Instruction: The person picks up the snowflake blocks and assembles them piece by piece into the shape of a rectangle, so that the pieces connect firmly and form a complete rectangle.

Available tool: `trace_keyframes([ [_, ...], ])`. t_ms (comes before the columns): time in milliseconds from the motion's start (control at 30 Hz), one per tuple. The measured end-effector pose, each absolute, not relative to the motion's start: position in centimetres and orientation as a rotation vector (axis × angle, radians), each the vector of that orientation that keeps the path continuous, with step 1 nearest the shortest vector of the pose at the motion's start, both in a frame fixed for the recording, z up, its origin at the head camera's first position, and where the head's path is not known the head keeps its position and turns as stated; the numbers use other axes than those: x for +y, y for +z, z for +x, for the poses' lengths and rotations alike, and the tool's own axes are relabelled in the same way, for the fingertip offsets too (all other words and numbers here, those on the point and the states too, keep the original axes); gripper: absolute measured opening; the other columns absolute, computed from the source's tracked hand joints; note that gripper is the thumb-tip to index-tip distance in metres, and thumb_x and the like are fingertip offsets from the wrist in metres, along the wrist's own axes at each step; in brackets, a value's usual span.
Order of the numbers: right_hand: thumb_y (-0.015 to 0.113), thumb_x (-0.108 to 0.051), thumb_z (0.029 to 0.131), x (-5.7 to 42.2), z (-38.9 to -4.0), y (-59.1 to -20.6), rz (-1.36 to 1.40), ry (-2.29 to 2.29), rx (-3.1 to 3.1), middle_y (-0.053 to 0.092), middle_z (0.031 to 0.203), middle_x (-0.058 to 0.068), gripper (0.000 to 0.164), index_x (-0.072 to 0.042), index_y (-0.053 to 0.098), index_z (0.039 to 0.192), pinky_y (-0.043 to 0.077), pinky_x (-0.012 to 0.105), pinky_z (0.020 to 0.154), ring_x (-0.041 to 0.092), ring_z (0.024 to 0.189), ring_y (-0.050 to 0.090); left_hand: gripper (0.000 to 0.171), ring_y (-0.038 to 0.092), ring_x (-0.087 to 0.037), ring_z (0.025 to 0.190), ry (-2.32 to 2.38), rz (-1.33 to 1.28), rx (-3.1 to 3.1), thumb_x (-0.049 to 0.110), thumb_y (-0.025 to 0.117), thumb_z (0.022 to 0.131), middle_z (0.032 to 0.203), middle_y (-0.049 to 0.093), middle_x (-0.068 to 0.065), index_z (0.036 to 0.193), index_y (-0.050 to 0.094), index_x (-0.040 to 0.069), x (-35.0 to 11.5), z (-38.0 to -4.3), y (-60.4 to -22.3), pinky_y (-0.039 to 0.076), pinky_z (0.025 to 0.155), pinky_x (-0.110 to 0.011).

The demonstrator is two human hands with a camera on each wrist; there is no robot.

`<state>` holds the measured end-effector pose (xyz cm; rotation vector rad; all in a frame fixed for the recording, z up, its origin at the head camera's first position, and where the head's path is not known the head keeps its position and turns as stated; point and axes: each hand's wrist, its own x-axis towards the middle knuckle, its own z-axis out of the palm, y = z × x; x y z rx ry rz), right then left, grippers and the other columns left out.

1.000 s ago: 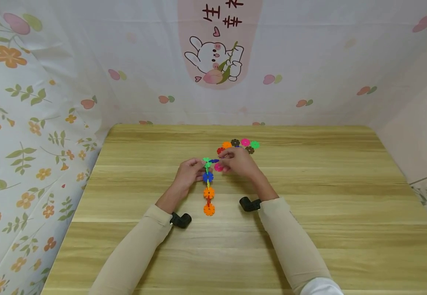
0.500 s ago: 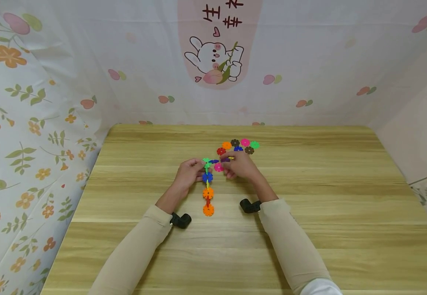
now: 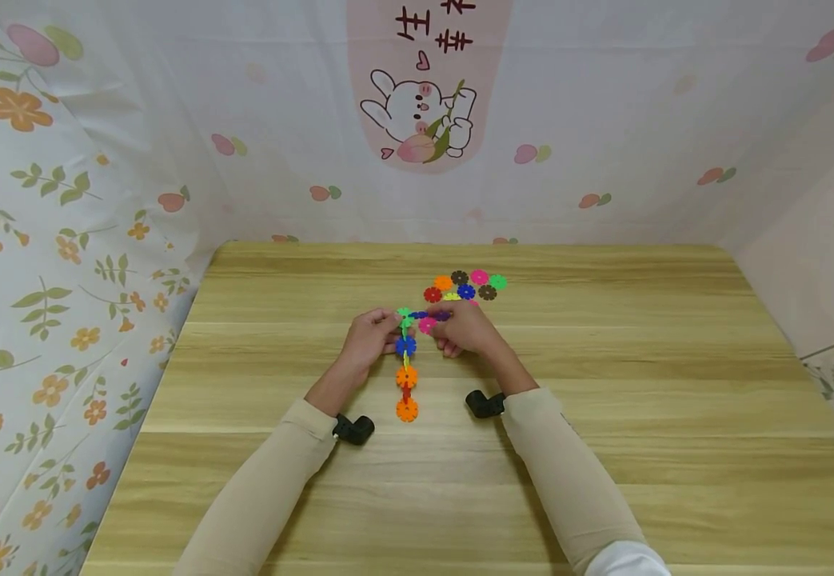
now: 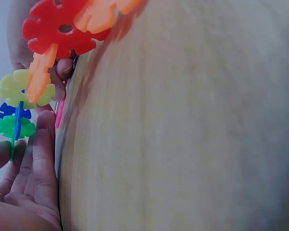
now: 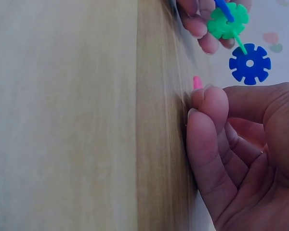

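Observation:
My left hand (image 3: 369, 342) pinches a green notched plastic disc (image 3: 405, 314) at the far end of a chain of interlocking discs. Blue, yellow, orange and red pieces follow, ending in an orange disc (image 3: 407, 410) nearest me. A dark blue disc (image 5: 250, 63) juts from the green end toward my right hand (image 3: 465, 324). That hand is low at the table with bent fingers, beside a pink disc (image 3: 427, 326). A purple disc (image 3: 443, 316) shows partly under its fingers. Whether the fingertips grip either disc is hidden.
Loose discs lie just beyond my right hand, among them red (image 3: 432, 294), orange (image 3: 443, 282), blue (image 3: 466, 292), brown (image 3: 487, 293) and green (image 3: 498, 282). A patterned cloth (image 3: 280, 120) hangs behind the wooden table (image 3: 640, 360).
My right hand has come slightly toward me, uncovering the yellow, blue and purple discs. The left hand and its chain have stayed almost still.

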<state>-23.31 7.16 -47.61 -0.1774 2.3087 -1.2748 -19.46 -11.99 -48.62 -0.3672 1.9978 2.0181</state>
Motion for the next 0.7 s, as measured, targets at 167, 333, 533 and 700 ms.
trace_keyframes([
  [167, 0.064, -0.01, 0.092, 7.12, -23.42, -47.59, -0.193, -1.259, 2.32, 0.062, 0.066, 0.01, 0.033, -0.006, 0.06, 0.125, 0.057, 0.032, 0.053, 0.017, 0.047, 0.058, 0.02, 0.064, -0.013, 0.078, 1.995, -0.382, 2.017, 0.022, 0.057, 0.099, 0.095, 0.067, -0.006, 0.106, 0.065, 0.005, -11.97, -19.5, -48.57, 0.057, 0.067, -0.024],
  [333, 0.066, -0.009, 0.091, 7.21, -23.54, -47.66, -0.148, -1.291, 2.282, 0.062, 0.067, 0.012, 0.03, -0.001, 0.055, 0.118, 0.057, 0.033, 0.051, 0.018, 0.047, 0.059, 0.02, 0.064, -0.013, 0.077, 1.993, -0.376, 2.015, 0.021, 0.057, 0.099, 0.096, 0.069, -0.009, 0.106, 0.065, 0.005, -11.97, -19.47, -48.6, 0.057, 0.067, -0.023],
  [533, 0.068, -0.012, 0.091, 7.65, -23.7, -47.57, -0.126, -1.306, 2.252, 0.062, 0.064, 0.011, 0.021, 0.002, 0.055, 0.102, 0.057, 0.032, 0.051, 0.017, 0.046, 0.06, 0.019, 0.064, -0.013, 0.075, 2.011, -0.355, 2.006, 0.02, 0.057, 0.1, 0.098, 0.072, -0.013, 0.106, 0.066, 0.004, -12.04, -19.46, -48.6, 0.057, 0.066, -0.023],
  [700, 0.064, -0.013, 0.094, 8.03, -23.57, -47.31, -0.134, -1.286, 2.257, 0.062, 0.063, 0.009, 0.016, 0.001, 0.059, 0.089, 0.057, 0.031, 0.052, 0.016, 0.046, 0.06, 0.02, 0.064, -0.013, 0.074, 2.027, -0.342, 1.992, 0.019, 0.056, 0.1, 0.1, 0.073, -0.016, 0.107, 0.065, 0.003, -12.07, -19.41, -48.67, 0.057, 0.066, -0.023],
])
